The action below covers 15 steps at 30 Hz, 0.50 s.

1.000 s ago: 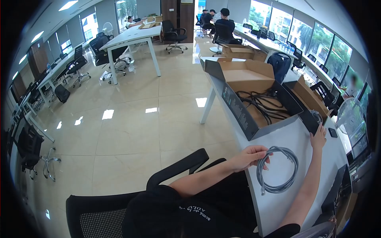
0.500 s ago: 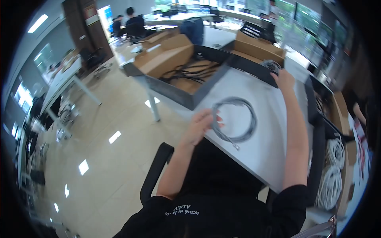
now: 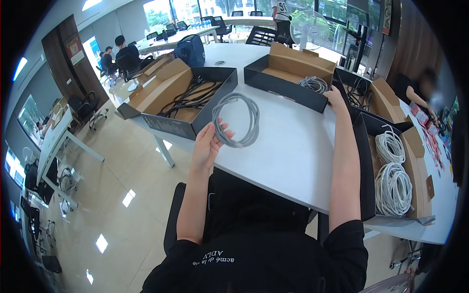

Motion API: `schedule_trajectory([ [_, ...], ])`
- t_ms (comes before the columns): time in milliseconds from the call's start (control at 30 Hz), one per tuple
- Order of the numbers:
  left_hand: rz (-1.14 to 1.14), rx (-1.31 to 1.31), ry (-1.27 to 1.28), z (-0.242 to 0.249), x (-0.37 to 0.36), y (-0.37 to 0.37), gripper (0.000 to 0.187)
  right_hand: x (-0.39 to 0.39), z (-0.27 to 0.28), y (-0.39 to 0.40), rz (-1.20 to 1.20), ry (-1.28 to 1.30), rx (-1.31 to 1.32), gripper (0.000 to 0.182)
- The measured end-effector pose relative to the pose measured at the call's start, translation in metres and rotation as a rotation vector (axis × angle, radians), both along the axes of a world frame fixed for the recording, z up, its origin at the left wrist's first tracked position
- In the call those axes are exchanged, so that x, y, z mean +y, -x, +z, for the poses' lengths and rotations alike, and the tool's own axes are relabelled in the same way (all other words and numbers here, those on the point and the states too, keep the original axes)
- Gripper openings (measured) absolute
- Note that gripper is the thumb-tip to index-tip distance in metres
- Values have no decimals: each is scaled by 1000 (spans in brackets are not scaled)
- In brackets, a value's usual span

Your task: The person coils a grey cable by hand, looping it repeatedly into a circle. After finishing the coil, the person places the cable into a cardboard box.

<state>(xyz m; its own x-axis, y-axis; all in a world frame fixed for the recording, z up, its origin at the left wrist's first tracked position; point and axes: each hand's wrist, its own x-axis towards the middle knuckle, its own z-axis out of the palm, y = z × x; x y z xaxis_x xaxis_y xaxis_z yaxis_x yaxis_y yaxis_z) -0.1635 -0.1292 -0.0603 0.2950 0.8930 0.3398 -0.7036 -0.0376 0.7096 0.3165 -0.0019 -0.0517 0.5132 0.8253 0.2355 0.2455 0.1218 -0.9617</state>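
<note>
My left hand is closed on the left side of a coiled grey cable, holding the loop up over the front left part of the white table. My right hand grips the right front corner of an open black cardboard box; its fingertips are partly hidden by the corner. Inside that box, near its right end, lies another grey cable coil. Left of it stands a second open box with several black cables, close behind my left hand.
On the right, one open box holds white cable coils, and another has black cables. A blue bag stands at the back of the table. A person sits at the far right beside red items.
The view has swung to the right, bringing the right-hand boxes into fuller sight. My left hand has lifted the grey coil nearer the black-cable box. My right hand stays at the box corner.
</note>
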Motion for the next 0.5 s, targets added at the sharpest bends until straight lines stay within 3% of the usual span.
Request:
schedule_trajectory([
  [233, 104, 273, -143, 58, 43, -60, 32, -77, 73, 13, 143, 607, -475, 67],
  [333, 195, 469, -190, 73, 60, -82, 33, -99, 77, -5, 226, 587, -538, 61],
  [367, 173, 579, -212, 74, 68, -87, 32, -111, 82, -4, 250, 567, -544, 60],
  [400, 150, 689, -234, 73, 76, -92, 31, -116, 85, -6, 226, 546, -540, 41],
  [433, 128, 798, -257, 71, 85, -97, 31, -119, 89, -5, 231, 603, -500, 36],
  [500, 220, 1308, -432, 74, 93, -106, 40, -118, 97, -2, 245, 710, -421, 30],
])
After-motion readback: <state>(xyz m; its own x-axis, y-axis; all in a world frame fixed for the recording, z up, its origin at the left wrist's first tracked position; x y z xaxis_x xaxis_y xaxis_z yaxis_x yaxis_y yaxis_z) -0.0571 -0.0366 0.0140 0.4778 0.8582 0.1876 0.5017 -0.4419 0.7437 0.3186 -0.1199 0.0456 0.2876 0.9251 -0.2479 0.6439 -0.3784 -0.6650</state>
